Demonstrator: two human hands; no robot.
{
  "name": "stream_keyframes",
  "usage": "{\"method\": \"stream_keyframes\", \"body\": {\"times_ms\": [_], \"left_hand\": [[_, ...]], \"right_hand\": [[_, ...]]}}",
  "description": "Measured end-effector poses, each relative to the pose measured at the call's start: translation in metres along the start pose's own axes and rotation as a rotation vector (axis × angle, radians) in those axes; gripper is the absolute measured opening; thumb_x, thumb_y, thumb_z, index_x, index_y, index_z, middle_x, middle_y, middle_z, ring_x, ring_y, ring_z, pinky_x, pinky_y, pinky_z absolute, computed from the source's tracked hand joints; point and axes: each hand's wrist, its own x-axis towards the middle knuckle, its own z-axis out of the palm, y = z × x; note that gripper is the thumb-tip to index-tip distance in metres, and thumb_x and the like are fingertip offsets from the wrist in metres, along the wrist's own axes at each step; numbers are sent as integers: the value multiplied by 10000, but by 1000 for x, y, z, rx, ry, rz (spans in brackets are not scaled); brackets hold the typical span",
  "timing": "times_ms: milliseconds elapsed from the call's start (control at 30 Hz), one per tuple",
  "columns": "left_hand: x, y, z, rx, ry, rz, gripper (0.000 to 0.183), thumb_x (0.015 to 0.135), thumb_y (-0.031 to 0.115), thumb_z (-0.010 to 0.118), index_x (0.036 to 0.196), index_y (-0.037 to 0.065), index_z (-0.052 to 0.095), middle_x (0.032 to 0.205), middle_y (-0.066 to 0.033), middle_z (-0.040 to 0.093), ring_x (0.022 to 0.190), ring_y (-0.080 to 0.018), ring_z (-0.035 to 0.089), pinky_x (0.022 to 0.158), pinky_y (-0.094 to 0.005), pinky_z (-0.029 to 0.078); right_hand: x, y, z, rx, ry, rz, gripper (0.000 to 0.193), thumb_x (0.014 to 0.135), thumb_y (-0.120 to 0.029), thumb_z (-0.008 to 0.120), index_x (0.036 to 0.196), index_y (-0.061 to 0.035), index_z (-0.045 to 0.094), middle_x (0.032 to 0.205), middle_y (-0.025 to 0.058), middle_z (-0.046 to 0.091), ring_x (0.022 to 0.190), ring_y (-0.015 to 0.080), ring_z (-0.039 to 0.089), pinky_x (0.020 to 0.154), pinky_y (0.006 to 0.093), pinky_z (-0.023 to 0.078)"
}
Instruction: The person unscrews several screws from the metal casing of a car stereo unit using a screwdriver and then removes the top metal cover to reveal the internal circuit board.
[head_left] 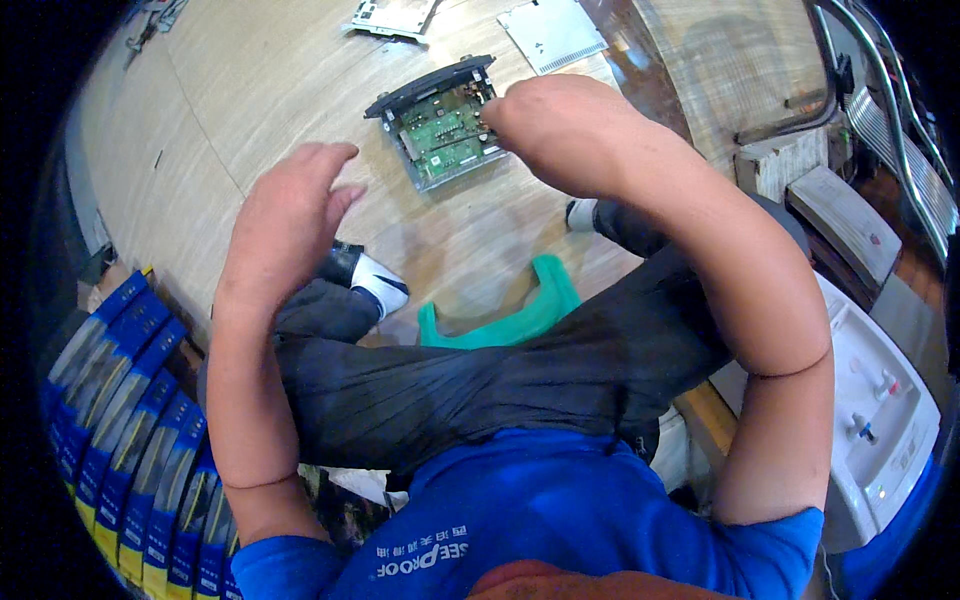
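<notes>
An opened electronic unit [441, 125] lies on the wooden floor, a black frame around a green circuit board. My right hand [555, 120] reaches down to its right edge, fingers curled against the board; whether it grips anything is hidden. My left hand [295, 205] hovers to the lower left of the unit, fingers spread, holding nothing. My legs in dark trousers and a green stool [520, 315] sit below.
A grey metal cover plate [552, 33] and another board [393, 15] lie further away on the floor. Blue and yellow packages [130, 420] stand in a row at lower left. A white water dispenser [880, 410] and wooden blocks [790, 160] are at right.
</notes>
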Motion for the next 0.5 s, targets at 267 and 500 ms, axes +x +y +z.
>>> {"method": "stream_keyframes", "body": {"times_ms": [267, 500], "left_hand": [[-6, 13, 33, 98, -401, -30, 455, 834, 202, 703, 1236, 31, 576, 1178, -205, 613, 1081, -385, 594, 927, -458, 481], [-37, 38, 76, 157, -592, 155, 462, 817, 252, 719, 1219, 58, 597, 1194, -155, 605, 1114, -321, 587, 939, -422, 464]], "right_hand": [[-15, 9, 2, -19, -127, 86, 148, 800, -36, 556, 834, 6, 694, 899, 208, 703, 877, 380, 690, 753, 475, 562], [-17, 7, 7, 57, -258, 80, 161, 820, -31, 555, 891, -37, 700, 899, 189, 702, 895, 373, 686, 765, 478, 560]]}}
